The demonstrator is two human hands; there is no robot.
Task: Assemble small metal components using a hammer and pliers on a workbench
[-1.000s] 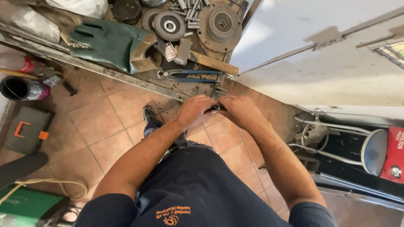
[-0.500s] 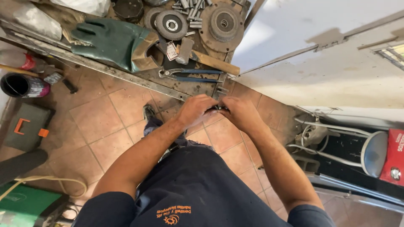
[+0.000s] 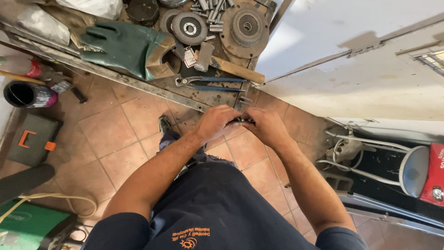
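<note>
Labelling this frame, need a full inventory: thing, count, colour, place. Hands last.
rubber glove: 1, green, lying on the workbench top left
grinding discs: at least 3, grey and brown, back of the bench
pliers: 1, blue handles, near the bench front edge
wooden handle: 1, brown, lying beside the pliers
workbench: 1, rusty metal, across the top
can: 1, black, open, on the floor at left
tool case: 1, grey with orange latches, floor at left
floor tiles: terracotta, under the bench
stool: 1, white frame, lower right
left hand: closed around a small part at the bench corner; the part is hidden
right hand: touching the left, on the same spot
</note>
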